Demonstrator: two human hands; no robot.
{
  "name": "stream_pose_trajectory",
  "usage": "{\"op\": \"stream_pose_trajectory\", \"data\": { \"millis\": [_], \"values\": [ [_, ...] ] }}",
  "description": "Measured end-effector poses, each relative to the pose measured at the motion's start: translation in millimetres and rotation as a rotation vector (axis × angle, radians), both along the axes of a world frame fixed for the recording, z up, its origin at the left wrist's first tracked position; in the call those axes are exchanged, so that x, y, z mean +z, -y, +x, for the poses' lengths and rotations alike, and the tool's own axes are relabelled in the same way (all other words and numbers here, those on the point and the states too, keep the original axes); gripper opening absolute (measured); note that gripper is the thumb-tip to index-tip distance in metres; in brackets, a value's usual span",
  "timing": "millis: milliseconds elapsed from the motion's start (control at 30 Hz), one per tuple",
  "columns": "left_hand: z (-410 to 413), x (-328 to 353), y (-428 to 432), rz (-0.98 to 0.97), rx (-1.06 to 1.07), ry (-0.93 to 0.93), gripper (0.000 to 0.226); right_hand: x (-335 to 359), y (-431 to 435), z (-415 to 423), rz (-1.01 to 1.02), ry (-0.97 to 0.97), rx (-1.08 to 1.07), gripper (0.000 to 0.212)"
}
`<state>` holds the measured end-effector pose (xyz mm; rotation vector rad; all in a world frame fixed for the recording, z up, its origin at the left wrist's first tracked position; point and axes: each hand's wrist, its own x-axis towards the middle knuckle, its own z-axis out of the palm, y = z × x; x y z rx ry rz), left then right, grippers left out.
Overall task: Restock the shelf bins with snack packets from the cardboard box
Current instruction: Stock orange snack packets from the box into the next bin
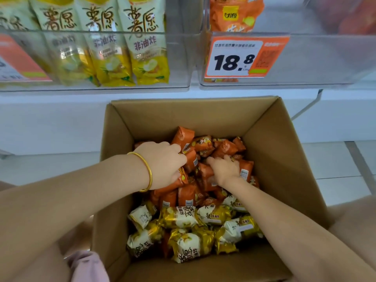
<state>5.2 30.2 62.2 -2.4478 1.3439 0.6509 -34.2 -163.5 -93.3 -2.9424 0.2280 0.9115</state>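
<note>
An open cardboard box (pixel 280 151) stands on the floor below the shelf. Orange snack packets (pixel 222 148) fill its far half and yellow-and-white packets (pixel 183 217) its near half. My left hand (pixel 162 163), with a gold bangle on the wrist, is down among the orange packets and its fingers curl round several of them. My right hand (pixel 224 168) lies on the orange pile close beside it, fingers wrapped round an orange packet (pixel 245 169). Above, a clear left bin (pixel 179 58) holds upright yellow packets, and a clear right bin (pixel 325 58) holds orange packets at its left end.
An orange price tag (pixel 244 58) reading 18.8 hangs on the right bin's front. Another orange tag (pixel 18 62) is on the left bin. A white shelf base runs behind the box. Pale floor tiles (pixel 341 169) lie to the right. Pink cloth (pixel 87 267) shows bottom left.
</note>
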Motion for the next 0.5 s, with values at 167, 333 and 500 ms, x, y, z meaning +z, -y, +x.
{"op": "stream_pose_trajectory", "data": {
  "millis": [167, 333, 500],
  "values": [
    [-7, -3, 3, -0.216, 0.189, -0.089, 0.063, 84, 3, 1, 0.392, 0.224, -0.280, 0.061],
    [-22, 6, 18, -0.499, 0.220, -0.157, 0.095, 167, 2, -17, 0.873, 0.225, -0.527, 0.045],
    [-25, 7, 25, -0.619, 0.330, -0.299, 0.105, 176, 7, -28, 1.050, 0.100, -0.712, 0.049]
  ]
}}
